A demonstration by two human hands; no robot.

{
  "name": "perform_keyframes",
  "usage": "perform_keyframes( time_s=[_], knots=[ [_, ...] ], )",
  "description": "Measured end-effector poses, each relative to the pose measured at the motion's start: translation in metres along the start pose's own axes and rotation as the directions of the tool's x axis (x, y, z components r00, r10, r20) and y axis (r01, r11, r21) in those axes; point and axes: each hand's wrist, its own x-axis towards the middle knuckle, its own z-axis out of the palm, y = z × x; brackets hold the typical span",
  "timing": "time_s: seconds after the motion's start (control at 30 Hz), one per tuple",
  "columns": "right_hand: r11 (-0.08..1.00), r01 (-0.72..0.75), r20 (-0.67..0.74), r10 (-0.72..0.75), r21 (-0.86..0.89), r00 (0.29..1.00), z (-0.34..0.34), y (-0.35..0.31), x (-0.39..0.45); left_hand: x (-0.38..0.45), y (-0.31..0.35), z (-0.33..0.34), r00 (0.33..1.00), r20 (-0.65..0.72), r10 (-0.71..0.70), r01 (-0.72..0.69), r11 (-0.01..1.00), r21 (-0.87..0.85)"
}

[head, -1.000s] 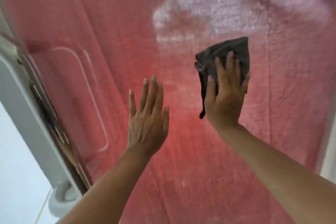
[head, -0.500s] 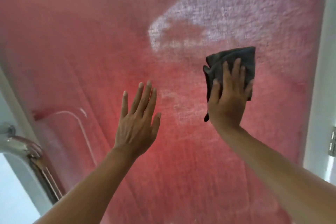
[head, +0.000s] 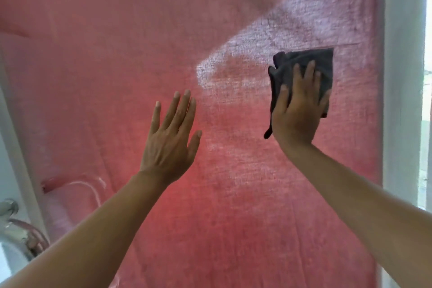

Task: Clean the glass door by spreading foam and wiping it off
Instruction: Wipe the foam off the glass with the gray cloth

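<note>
Grey cloth: a dark grey cloth [head: 306, 65] lies flat on the glass door [head: 117, 54], pinned under the right hand [head: 295, 114]; its top edge and right side show past the fingertips, and 1 corner hangs down by the wrist.
Right fingers: 4 fingers [head: 309, 75] straight and slightly fanned, pointing up the pane, thumb out to the left; they press the cloth rather than pinch it.
Foam from the fingers: the pale foam patch [head: 315, 18] sits just above and to the upper left of the cloth, its long axis slanting from lower left to upper right; its low tail [head: 210, 72] reaches toward the middle of the pane.
Nearer hand: the right hand is plainly nearer the foam; I judge an upward or up-left stroke would meet it first.
Left hand: the left hand [head: 170, 138] is flat, fingers straight and close together, holding nothing, well left of the cloth and below the foam's tail; whether the palm touches the glass I cannot tell.
In the way: nothing lies between cloth and foam.
Around: a pink fabric shows behind the pane; a white frame [head: 402, 77] stands just right of the cloth and limits a rightward sweep; a chrome tap [head: 14, 229] sits at the lower left.
</note>
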Motion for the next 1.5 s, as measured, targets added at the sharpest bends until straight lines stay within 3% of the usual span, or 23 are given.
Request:
perform_keyframes(
  time_s=[0.07, 0.1, 0.13, 0.2, 0.27, 0.33, 0.4, 0.47, 0.5, 0.57, 0.63, 0.7, 0.77, 0.83, 0.97, 1.03, 1.1, 1.2, 1.23, 1.5],
  knots=[
    [0.998, 0.056, 0.001, -0.056, 0.015, 0.998, 0.007, -0.017, 0.006, 0.011, -0.009, 0.0, 1.0, -0.012, 0.007, -0.007, 1.0, 0.008],
    [0.985, 0.17, 0.021, -0.17, 0.017, 0.985, 0.011, -0.024, 0.002, 0.015, -0.013, 0.001, 1.0, -0.023, 0.019, -0.019, 1.0, 0.011],
    [0.944, 0.33, 0.057, -0.33, 0.017, 0.942, 0.014, -0.029, -0.005, 0.02, -0.016, 0.002, 0.999, -0.039, 0.034, -0.034, 0.999, 0.012],
    [0.794, 0.608, 0.135, -0.604, 0.014, 0.786, 0.018, -0.029, -0.013, 0.031, -0.018, 0.003, 0.995, -0.077, 0.063, -0.062, 0.998, 0.006],
    [0.719, 0.695, 0.158, -0.687, 0.002, 0.71, 0.015, -0.024, -0.006, 0.047, -0.016, 0.004, 0.991, -0.116, 0.074, -0.076, 0.997, -0.01],
    [0.794, 0.608, 0.115, -0.602, -0.018, 0.79, 0.012, -0.02, 0.01, 0.065, -0.011, 0.004, 0.987, -0.137, 0.085, -0.089, 0.996, -0.019],
    [0.942, 0.335, 0.007, -0.335, -0.026, 0.942, 0.011, -0.02, 0.033, 0.083, -0.007, 0.004, 0.987, -0.133, 0.093, -0.098, 0.995, -0.027],
    [0.997, 0.076, -0.089, -0.076, 0.002, 0.993, 0.012, -0.025, 0.056, 0.096, -0.007, 0.004, 0.988, -0.13, 0.085, -0.09, 0.995, -0.032],
    [0.999, 0.029, -0.11, -0.026, 0.021, 0.994, 0.013, -0.028, 0.062, 0.097, -0.007, 0.004, 0.988, -0.133, 0.081, -0.085, 0.996, -0.029],
    [0.996, 0.073, -0.115, -0.068, 0.043, 0.991, 0.018, -0.032, 0.059, 0.093, -0.007, 0.006, 0.987, -0.144, 0.073, -0.077, 0.997, -0.019],
    [0.965, 0.26, -0.09, -0.256, 0.037, 0.963, 0.023, -0.033, 0.036, 0.083, -0.006, 0.009, 0.985, -0.155, 0.08, -0.082, 0.997, -0.008],
    [0.864, 0.502, -0.02, -0.501, 0.039, 0.865, 0.027, -0.03, 0.006, 0.069, -0.007, 0.013, 0.982, -0.177, 0.07, -0.074, 0.997, -0.015],
    [0.762, 0.645, 0.021, -0.647, 0.062, 0.762, 0.028, -0.027, -0.007, 0.052, -0.013, 0.012, 0.982, -0.182, 0.044, -0.047, 0.999, -0.017],
    [0.763, 0.644, -0.006, -0.645, 0.061, 0.764, 0.031, -0.032, -0.005, 0.031, -0.026, 0.007, 0.985, -0.171, 0.029, -0.029, 1.0, 0.005],
    [0.903, 0.424, -0.101, -0.416, 0.075, 0.904, 0.047, -0.069, -0.007, -0.007, -0.062, -0.007, 0.989, -0.143, -0.042, 0.048, 0.998, 0.036],
    [0.911, 0.401, -0.099, -0.393, 0.094, 0.914, 0.054, -0.087, -0.023, -0.022, -0.077, -0.013, 0.988, -0.132, -0.077, 0.083, 0.996, 0.038],
    [0.85, 0.508, -0.051, -0.506, 0.142, 0.861, 0.059, -0.095, -0.054, -0.035, -0.093, -0.018, 0.989, -0.119, -0.092, 0.098, 0.994, 0.044],
    [0.689, 0.703, 0.056, -0.72, 0.178, 0.692, 0.061, -0.098, -0.106, -0.048, -0.114, -0.025, 0.994, -0.08, -0.08, 0.084, 0.995, 0.057],
    [0.67, 0.721, 0.068, -0.739, 0.176, 0.67, 0.063, -0.102, -0.114, -0.05, -0.119, -0.028, 0.995, -0.069, -0.069, 0.073, 0.996, 0.059],
    [0.827, 0.528, 0.008, -0.54, 0.195, 0.842, 0.088, -0.158, -0.123, -0.039, -0.166, -0.045, 0.997, -0.055, 0.048, -0.044, 0.996, 0.081]
  ],
)
